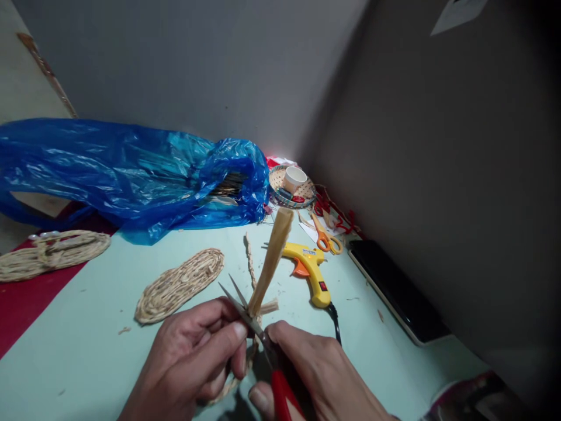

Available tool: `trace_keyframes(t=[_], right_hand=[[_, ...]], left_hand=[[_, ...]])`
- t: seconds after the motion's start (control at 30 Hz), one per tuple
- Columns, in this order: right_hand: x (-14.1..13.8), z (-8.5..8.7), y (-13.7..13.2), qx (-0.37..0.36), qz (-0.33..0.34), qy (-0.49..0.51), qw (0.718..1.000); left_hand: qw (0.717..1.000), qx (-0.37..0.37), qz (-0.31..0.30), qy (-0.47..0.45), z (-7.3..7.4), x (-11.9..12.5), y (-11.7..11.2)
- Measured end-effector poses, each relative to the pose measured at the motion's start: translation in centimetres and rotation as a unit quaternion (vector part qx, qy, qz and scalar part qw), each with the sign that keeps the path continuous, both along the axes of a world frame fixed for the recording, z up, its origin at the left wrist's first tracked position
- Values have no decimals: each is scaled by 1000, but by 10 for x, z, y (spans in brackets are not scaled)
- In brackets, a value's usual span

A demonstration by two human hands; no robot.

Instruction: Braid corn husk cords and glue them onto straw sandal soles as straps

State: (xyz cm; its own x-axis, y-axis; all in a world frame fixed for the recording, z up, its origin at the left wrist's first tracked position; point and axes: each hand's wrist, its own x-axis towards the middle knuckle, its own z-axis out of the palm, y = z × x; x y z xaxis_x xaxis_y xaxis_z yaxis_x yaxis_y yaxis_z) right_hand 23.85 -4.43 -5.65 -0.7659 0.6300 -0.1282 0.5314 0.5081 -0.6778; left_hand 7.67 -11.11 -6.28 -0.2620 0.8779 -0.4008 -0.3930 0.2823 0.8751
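Observation:
My left hand (197,356) is closed in a pinch on a braided cord of dried plant fibre; its lower part (228,388) trails beneath my hands. From the pinch a wide tan fibre strip (272,257) sticks up, with a short stub beside it. My right hand (319,362) grips red-handled scissors (283,394). Their blades are parted and lie at the base of the strip, by my left fingertips. Whether they touch the fibre I cannot tell. Beyond, on the pale table, lie a coiled fibre sole (182,283) and a thin braid end (249,257).
A yellow glue gun (313,272) with a black cable lies right of centre, near orange scissors (323,237). A black-screened device (394,292) lies along the right wall. Behind are a blue plastic bag (131,181) and a woven tray (280,200) with a white cup (294,178). A fibre slipper (65,252) is at left.

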Motion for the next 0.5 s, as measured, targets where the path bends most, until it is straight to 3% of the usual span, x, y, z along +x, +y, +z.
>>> trace_keyframes(t=[0.17,0.27,0.5], right_hand=[[11,-5,-1,-35,32,-25,999],[20,0,-4,-47,16,-46,998],[50,13,12,81,-70,18,994]], left_hand=[[999,-1,-37,-19,-10,-1,0],[998,11,-69,1,-13,-2,2],[996,11,-91,-3,-20,-5,7]])
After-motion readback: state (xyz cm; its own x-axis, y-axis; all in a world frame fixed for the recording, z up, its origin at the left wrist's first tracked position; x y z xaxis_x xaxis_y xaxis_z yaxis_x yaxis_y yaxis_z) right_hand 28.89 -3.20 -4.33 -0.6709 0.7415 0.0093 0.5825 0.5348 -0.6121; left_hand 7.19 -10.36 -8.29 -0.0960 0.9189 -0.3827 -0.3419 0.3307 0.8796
